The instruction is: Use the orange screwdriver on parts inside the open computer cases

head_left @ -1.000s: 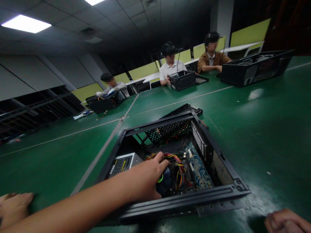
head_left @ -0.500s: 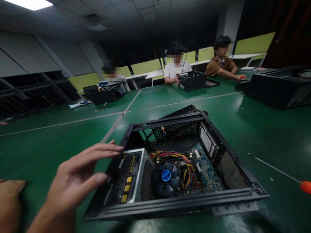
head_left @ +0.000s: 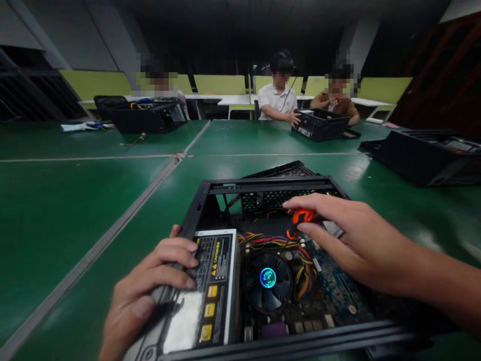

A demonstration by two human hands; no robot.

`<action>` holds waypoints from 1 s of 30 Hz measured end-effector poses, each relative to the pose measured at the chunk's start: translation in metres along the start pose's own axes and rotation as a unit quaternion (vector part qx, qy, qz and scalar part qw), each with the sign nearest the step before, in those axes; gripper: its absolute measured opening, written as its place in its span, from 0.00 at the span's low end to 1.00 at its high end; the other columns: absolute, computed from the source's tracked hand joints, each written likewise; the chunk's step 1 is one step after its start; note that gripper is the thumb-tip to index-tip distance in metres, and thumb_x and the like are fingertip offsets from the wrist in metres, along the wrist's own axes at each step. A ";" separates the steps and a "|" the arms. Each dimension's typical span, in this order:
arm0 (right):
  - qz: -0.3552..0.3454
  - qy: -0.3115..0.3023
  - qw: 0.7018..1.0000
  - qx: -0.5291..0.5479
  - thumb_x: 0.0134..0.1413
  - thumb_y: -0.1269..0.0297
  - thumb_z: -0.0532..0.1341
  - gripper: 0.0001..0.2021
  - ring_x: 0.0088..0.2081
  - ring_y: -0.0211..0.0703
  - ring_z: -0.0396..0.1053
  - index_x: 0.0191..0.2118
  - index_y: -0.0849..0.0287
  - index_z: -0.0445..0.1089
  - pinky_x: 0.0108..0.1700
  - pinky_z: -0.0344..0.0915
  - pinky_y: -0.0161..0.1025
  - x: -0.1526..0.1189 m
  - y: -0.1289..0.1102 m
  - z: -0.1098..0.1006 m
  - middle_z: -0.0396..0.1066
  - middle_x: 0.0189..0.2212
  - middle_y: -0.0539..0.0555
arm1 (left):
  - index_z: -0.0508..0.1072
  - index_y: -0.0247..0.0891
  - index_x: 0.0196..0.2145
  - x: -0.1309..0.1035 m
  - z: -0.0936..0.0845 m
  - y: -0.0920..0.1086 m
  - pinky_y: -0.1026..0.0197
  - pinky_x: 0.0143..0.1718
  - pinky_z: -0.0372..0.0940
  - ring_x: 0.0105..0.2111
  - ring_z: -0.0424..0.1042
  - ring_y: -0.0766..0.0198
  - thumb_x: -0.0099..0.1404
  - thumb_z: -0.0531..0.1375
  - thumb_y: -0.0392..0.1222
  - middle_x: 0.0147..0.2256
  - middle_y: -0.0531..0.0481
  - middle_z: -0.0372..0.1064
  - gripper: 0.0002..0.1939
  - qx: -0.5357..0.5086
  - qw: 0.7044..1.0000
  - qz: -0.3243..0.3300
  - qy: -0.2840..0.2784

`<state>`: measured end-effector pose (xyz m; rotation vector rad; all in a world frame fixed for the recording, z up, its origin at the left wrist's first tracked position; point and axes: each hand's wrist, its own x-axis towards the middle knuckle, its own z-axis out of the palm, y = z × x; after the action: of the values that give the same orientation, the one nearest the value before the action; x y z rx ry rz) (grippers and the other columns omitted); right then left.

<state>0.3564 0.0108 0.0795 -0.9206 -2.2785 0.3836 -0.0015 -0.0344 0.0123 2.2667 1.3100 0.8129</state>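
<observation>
An opened black computer case lies before me. My left hand holds its left side, with fingers curled over the edge onto the labelled power supply. Above the far right part of the case, my right hand pinches an orange and black screwdriver by its handle; I cannot make out its shaft. Inside the case are a round cooling fan, a bundle of coloured wires and a blue circuit board. My right hand and forearm hide the case's right side.
A black panel lies behind the case on the green table. Another opened case stands at the right. Across the table, several people sit at other computer cases, and one person's hand touches the middle case.
My left hand has come down onto the case's left side. The screwdriver, earlier lying on the table at right, is now in my right hand over the case. The view has levelled.
</observation>
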 end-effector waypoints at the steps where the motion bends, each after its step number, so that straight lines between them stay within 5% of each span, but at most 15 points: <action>1: -0.004 -0.014 1.000 -0.012 0.66 0.68 0.55 0.16 0.51 0.46 0.72 0.56 0.57 0.68 0.55 0.67 0.46 0.000 0.003 0.004 0.73 0.51 0.52 | 0.80 0.57 0.34 -0.001 0.000 -0.003 0.41 0.67 0.46 0.49 0.68 0.46 0.64 0.47 0.60 0.39 0.52 0.76 0.22 -0.024 0.999 0.031 0.009; 4: 0.003 -0.042 0.999 -0.033 0.66 0.69 0.55 0.16 0.52 0.44 0.71 0.57 0.57 0.66 0.56 0.68 0.44 -0.003 0.009 0.008 0.73 0.52 0.54 | 0.79 0.54 0.40 -0.001 0.001 -0.016 0.44 0.67 0.47 0.47 0.70 0.49 0.67 0.50 0.54 0.41 0.51 0.75 0.18 -0.080 0.988 0.129 0.035; 12: 0.009 -0.049 0.998 -0.031 0.66 0.71 0.56 0.16 0.53 0.37 0.69 0.58 0.58 0.65 0.57 0.64 0.34 -0.002 0.009 0.010 0.73 0.53 0.51 | 0.77 0.47 0.46 0.003 -0.011 -0.046 0.55 0.69 0.44 0.52 0.69 0.52 0.63 0.52 0.45 0.46 0.52 0.75 0.18 -0.036 0.966 0.256 -0.030; 20: -0.053 -0.029 0.996 -0.067 0.63 0.63 0.62 0.14 0.36 0.42 0.74 0.52 0.60 0.71 0.42 0.71 0.38 0.000 0.013 0.012 0.77 0.39 0.54 | 0.78 0.47 0.45 0.008 -0.014 -0.048 0.53 0.68 0.46 0.50 0.71 0.51 0.61 0.53 0.46 0.45 0.51 0.77 0.19 -0.010 0.960 0.276 -0.039; 25: -0.023 -0.111 0.993 -0.046 0.67 0.71 0.53 0.20 0.53 0.42 0.70 0.62 0.56 0.62 0.55 0.69 0.39 -0.006 0.000 -0.001 0.70 0.55 0.54 | 0.79 0.48 0.44 0.003 -0.010 -0.041 0.49 0.68 0.48 0.49 0.71 0.50 0.63 0.52 0.47 0.43 0.50 0.77 0.18 -0.026 0.970 0.240 -0.011; 30: 0.023 -0.106 0.993 -0.055 0.65 0.65 0.57 0.23 0.54 0.48 0.71 0.64 0.47 0.61 0.54 0.72 0.41 -0.046 -0.006 -0.023 0.69 0.58 0.50 | 0.81 0.48 0.40 0.001 -0.004 -0.033 0.47 0.65 0.54 0.46 0.73 0.50 0.65 0.52 0.51 0.39 0.49 0.78 0.17 -0.040 0.980 0.196 0.022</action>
<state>0.3940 -0.0251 0.0782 -1.0313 -2.4960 0.3961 -0.0249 -0.0179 -0.0037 2.4879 0.8369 1.0296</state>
